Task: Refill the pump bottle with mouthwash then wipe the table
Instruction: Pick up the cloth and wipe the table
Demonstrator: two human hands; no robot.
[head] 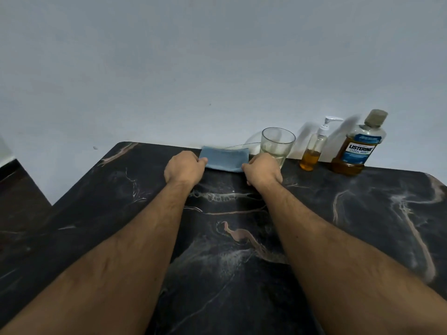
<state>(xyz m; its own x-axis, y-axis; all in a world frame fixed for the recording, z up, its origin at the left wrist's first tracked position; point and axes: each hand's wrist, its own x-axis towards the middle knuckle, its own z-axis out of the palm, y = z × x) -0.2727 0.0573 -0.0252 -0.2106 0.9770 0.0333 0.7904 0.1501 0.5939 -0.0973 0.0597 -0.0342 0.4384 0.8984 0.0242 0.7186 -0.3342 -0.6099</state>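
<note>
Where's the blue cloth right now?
Head view, far edge of the table by the wall: the blue cloth lies between the left hand and right hand, left of the glass.

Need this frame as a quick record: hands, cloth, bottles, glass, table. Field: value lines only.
left hand: gripping the left end of the blue cloth
right hand: gripping the cloth's right end
blue cloth: folded, lying at the table's far edge by the wall
pump bottle: upright, pump on, amber liquid in the lower part only
mouthwash bottle: upright, capped, right of the pump bottle
glass: upright, between cloth and pump bottle, looks near empty
table: dark marble pattern; spills cannot be told
</note>
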